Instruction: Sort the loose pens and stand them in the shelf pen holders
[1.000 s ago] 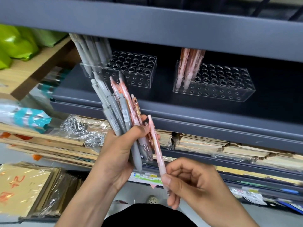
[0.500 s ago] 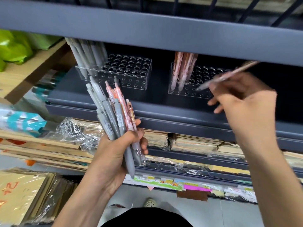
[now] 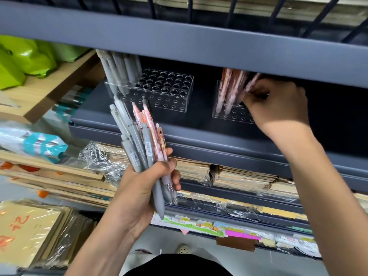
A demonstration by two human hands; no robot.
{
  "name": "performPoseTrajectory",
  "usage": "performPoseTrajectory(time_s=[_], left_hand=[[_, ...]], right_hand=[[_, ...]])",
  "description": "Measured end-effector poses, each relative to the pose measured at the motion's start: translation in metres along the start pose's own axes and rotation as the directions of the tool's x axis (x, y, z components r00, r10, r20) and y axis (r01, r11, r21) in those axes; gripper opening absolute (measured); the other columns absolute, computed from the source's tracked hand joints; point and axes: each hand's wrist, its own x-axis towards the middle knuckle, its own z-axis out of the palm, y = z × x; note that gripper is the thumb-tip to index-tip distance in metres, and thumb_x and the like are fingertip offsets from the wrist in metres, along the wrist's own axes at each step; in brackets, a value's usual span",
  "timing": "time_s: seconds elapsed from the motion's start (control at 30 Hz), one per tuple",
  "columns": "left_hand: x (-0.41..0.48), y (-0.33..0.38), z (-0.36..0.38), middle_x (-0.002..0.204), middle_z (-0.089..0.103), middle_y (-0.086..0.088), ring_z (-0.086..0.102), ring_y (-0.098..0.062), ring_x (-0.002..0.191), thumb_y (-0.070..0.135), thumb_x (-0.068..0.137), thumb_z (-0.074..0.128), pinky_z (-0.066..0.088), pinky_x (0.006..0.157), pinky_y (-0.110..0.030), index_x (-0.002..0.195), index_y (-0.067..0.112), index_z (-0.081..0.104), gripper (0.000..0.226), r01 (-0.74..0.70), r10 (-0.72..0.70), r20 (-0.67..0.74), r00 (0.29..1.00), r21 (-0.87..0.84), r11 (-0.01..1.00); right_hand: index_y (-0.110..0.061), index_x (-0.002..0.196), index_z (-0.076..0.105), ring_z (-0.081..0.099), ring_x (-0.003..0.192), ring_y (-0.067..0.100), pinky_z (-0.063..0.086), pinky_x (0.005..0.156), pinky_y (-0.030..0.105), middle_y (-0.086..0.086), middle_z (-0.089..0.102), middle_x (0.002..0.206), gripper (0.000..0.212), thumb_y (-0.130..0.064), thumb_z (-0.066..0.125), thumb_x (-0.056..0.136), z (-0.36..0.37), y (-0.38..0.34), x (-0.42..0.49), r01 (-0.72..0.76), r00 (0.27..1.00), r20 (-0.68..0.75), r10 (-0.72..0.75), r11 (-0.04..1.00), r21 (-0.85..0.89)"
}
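Note:
My left hand grips a bundle of loose pens, grey ones and pink patterned ones, fanned upward in front of the shelf. Two clear acrylic pen holders stand on the dark shelf. The left holder has several grey pens at its left end. The right holder has several pink pens standing in it. My right hand reaches over the right holder and pinches one pink pen beside the standing pink ones. That pen's lower end is hidden behind my fingers.
A grey shelf beam hangs low over the holders. Stacks of plastic-wrapped paper goods fill the shelf below. Green bags lie on a wooden shelf at the left. Wrapped sheets stand at the bottom left.
My right hand pulled one pink pen from the bundle, carried it up to the right holder and now lowers it beside the pink pens. My left hand held the bundle almost still.

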Motion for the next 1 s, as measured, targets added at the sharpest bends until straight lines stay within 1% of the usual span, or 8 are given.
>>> performPoseTrajectory(time_s=[0.17, 0.27, 0.37, 0.47, 0.57, 0.8, 0.9, 1.0], left_hand=[[0.0003, -0.0005, -0.0002, 0.071, 0.058, -0.009, 0.056, -0.020, 0.056, 0.001, 0.068, 0.068, 0.050, 0.050, -0.030, 0.108, 0.004, 0.064, 0.040, 0.004, -0.004, 0.000, 1.000, -0.002, 1.000], [0.0006, -0.0010, -0.0009, 0.070, 0.058, -0.009, 0.057, -0.020, 0.056, 0.000, 0.068, 0.069, 0.050, 0.051, -0.030, 0.108, 0.004, 0.064, 0.041, 0.006, -0.006, 0.004, 1.000, -0.002, 1.000], [0.0007, -0.0011, -0.0010, 0.071, 0.058, -0.009, 0.056, -0.021, 0.056, 0.000, 0.068, 0.069, 0.050, 0.051, -0.030, 0.109, 0.003, 0.064, 0.041, 0.002, -0.002, 0.004, 1.000, -0.001, 1.000], [0.0007, -0.0018, -0.0007, 0.072, 0.058, -0.010, 0.057, -0.020, 0.057, 0.000, 0.068, 0.069, 0.050, 0.051, -0.030, 0.108, 0.003, 0.064, 0.041, 0.001, -0.001, 0.002, 1.000, -0.002, 1.000], [0.0005, -0.0029, 0.0001, 0.072, 0.058, -0.010, 0.056, -0.019, 0.056, 0.000, 0.068, 0.068, 0.050, 0.050, -0.029, 0.108, 0.004, 0.064, 0.040, 0.008, -0.008, 0.004, 1.000, -0.006, 1.000], [-0.0015, -0.0031, 0.0000, 0.073, 0.059, -0.009, 0.057, -0.020, 0.056, 0.001, 0.069, 0.068, 0.050, 0.050, -0.030, 0.109, 0.003, 0.063, 0.041, 0.009, -0.009, 0.005, 1.000, 0.011, 1.000], [-0.0017, -0.0035, -0.0006, 0.073, 0.060, -0.008, 0.056, -0.020, 0.057, 0.002, 0.069, 0.070, 0.050, 0.051, -0.030, 0.109, 0.004, 0.065, 0.041, 0.023, -0.023, 0.015, 1.000, 0.035, 0.999], [-0.0020, -0.0047, -0.0026, 0.068, 0.058, -0.007, 0.056, -0.020, 0.056, 0.003, 0.070, 0.072, 0.049, 0.052, -0.031, 0.100, 0.011, 0.073, 0.031, 0.035, -0.038, 0.033, 0.999, 0.076, 0.997]], right_hand=[[-0.017, 0.087, 0.072, 0.058, 0.102, 0.035, 0.045, 0.088, 0.032, 0.006, 0.072, 0.100, 0.018, -0.031, 0.060, 0.086, -0.0036, -0.0062, 0.0034, 0.013, 0.998, 0.055, -0.011, 1.000, -0.027], [-0.013, 0.086, 0.071, 0.059, 0.098, 0.032, 0.040, 0.081, 0.029, 0.006, 0.072, 0.095, 0.022, -0.032, 0.060, 0.087, -0.0060, -0.0068, 0.0052, 0.005, 0.997, 0.080, -0.004, 1.000, -0.012], [-0.012, 0.082, 0.069, 0.061, 0.096, 0.030, 0.040, 0.080, 0.029, 0.006, 0.071, 0.089, 0.024, -0.034, 0.059, 0.087, -0.0080, -0.0068, 0.0052, -0.012, 0.997, 0.082, 0.011, 1.000, 0.022], [-0.022, 0.072, 0.062, 0.063, 0.095, 0.024, 0.041, 0.084, 0.027, -0.004, 0.063, 0.078, 0.016, -0.031, 0.062, 0.086, -0.0074, -0.0071, 0.0052, -0.033, 0.997, 0.079, 0.026, 0.995, 0.090], [-0.026, 0.072, 0.060, 0.063, 0.097, 0.023, 0.043, 0.089, 0.029, -0.005, 0.061, 0.076, 0.015, -0.029, 0.064, 0.086, -0.0064, -0.0057, 0.0050, -0.036, 0.998, 0.059, 0.029, 0.993, 0.114], [-0.020, 0.080, 0.067, 0.063, 0.095, 0.025, 0.040, 0.082, 0.025, 0.002, 0.072, 0.092, 0.016, -0.033, 0.063, 0.089, -0.0075, -0.0024, 0.0045, 0.014, 0.999, 0.048, -0.016, 0.998, 0.057], [-0.017, 0.084, 0.066, 0.061, 0.098, 0.030, 0.042, 0.086, 0.030, 0.004, 0.071, 0.095, 0.017, -0.032, 0.060, 0.091, -0.0077, -0.0016, 0.0050, 0.049, 0.997, 0.055, -0.050, 0.998, 0.034], [-0.013, 0.090, 0.064, 0.061, 0.100, 0.034, 0.044, 0.087, 0.034, 0.010, 0.070, 0.101, 0.020, -0.031, 0.055, 0.092, -0.0061, -0.0027, 0.0070, 0.093, 0.993, 0.077, -0.089, 0.995, -0.047]])
